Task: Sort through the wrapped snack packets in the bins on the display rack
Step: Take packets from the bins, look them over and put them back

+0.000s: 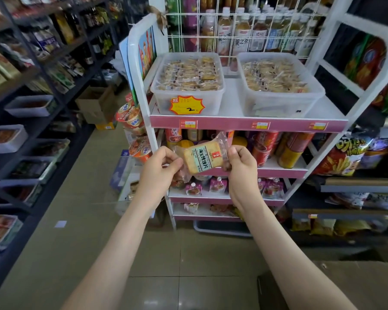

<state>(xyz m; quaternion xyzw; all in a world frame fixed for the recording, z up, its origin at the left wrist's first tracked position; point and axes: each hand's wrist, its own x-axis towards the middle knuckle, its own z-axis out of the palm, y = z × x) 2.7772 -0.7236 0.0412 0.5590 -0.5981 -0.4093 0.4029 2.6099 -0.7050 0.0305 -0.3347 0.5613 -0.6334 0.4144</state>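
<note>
A clear-wrapped snack packet point(200, 158), a tan square biscuit with a pale green label, is held up in front of the rack's second shelf. My left hand point(160, 170) pinches its left wrapper end and my right hand point(241, 163) pinches its right end. Above, on the white and pink display rack point(244, 124), two translucent bins stand side by side: the left bin point(188, 104) with a yellow starburst price tag and the right bin point(282, 106). Both are full of several similar wrapped packets.
Lower rack shelves hold cans, cups and pouches. Drink bottles stand behind a wire grid point(244, 25). Dark shelving with trays point(29, 106) lines the left aisle. Cardboard boxes sit on the floor at the back point(96, 104) and near right point(336, 285). Chip bags point(343, 157) hang right.
</note>
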